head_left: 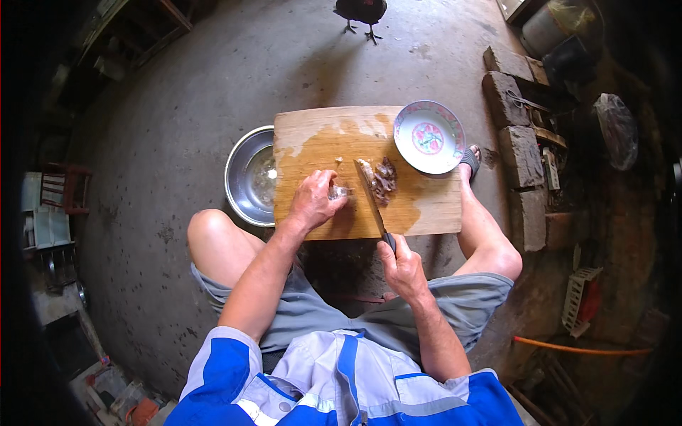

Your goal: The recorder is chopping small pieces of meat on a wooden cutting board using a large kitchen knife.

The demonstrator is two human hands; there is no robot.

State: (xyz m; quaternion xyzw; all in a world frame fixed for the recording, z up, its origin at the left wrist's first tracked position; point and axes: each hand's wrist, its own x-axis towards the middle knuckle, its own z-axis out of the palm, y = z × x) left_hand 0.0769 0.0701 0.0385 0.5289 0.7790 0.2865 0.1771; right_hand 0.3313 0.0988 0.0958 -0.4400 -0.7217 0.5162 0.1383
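Note:
A wet wooden cutting board point(319, 128) lies before me, between my knees. My right hand point(402, 266) grips the black handle of a kitchen knife point(371, 196), whose blade points away from me over the board. Just right of the blade sits a small pile of cut dark and whitish meat point(384, 181). My left hand point(315, 199) is on the board left of the blade, its fingers curled over a pale, glossy piece of meat point(339, 192). The fingers partly cover that piece. One small scrap point(339, 159) lies farther up the board.
A floral-patterned plate point(428, 137) rests on the board's far right corner. Left of the board stands a metal basin point(250, 175) with liquid, partly under its edge. A dark-feathered bird point(362, 10) stands on the concrete floor ahead. Bricks point(522, 157) line the right side.

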